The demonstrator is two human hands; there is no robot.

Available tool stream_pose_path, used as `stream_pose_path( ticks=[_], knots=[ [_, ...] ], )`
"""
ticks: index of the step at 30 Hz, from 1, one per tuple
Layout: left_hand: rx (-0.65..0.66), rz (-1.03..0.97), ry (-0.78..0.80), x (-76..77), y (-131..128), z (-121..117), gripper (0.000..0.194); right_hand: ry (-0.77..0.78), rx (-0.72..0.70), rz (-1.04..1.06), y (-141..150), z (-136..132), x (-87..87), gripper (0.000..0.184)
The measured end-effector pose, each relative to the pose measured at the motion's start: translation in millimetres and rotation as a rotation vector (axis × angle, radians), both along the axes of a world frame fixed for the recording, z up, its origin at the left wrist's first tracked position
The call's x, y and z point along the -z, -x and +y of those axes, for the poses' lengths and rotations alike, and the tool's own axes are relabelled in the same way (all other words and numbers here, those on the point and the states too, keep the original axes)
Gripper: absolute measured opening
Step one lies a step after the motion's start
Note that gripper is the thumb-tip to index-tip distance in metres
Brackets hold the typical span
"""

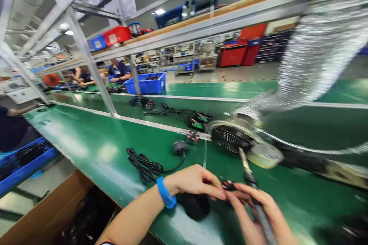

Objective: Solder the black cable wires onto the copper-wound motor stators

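My left hand (198, 182), with a blue band on its wrist, is closed in a pinch on a small dark part with red on it (228, 185). The fingertips of my right hand (255, 204) meet the left ones at this same part. A soldering iron (260, 210) runs through my right hand, its metal end pointing away from me toward a round fan grille. Below my left hand lies a black rounded object (196, 206). Beyond it are a coiled black cable (146, 166), a dark rounded piece (180, 147) and a red-and-black ring-shaped part (192, 136).
A silver flexible duct (304, 57) comes down to the fan grille (230, 138). Green circuit boards with wires (198, 121) lie past the white bench strip. A cardboard box (48, 208) stands lower left. Behind are a blue bin (148, 84) and co-workers (119, 71).
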State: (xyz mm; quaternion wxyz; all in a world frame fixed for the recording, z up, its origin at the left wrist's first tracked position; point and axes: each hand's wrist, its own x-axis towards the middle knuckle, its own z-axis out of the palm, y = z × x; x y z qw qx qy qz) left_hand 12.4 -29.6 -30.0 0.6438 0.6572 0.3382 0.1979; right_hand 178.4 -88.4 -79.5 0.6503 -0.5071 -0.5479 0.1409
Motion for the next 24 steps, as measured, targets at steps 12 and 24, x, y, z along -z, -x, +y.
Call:
stream_pose_path(
  ticks=[12,24],
  knots=[
    [-0.179,0.259,-0.426,-2.9,-15.8,0.3,0.020,-0.005,0.011,-0.026,-5.7,-4.5,-8.7,0.018],
    [-0.211,0.268,-0.475,3.7,-19.6,19.7,0.020,0.114,0.013,0.299,-13.0,-14.0,-12.3,0.037]
  ],
)
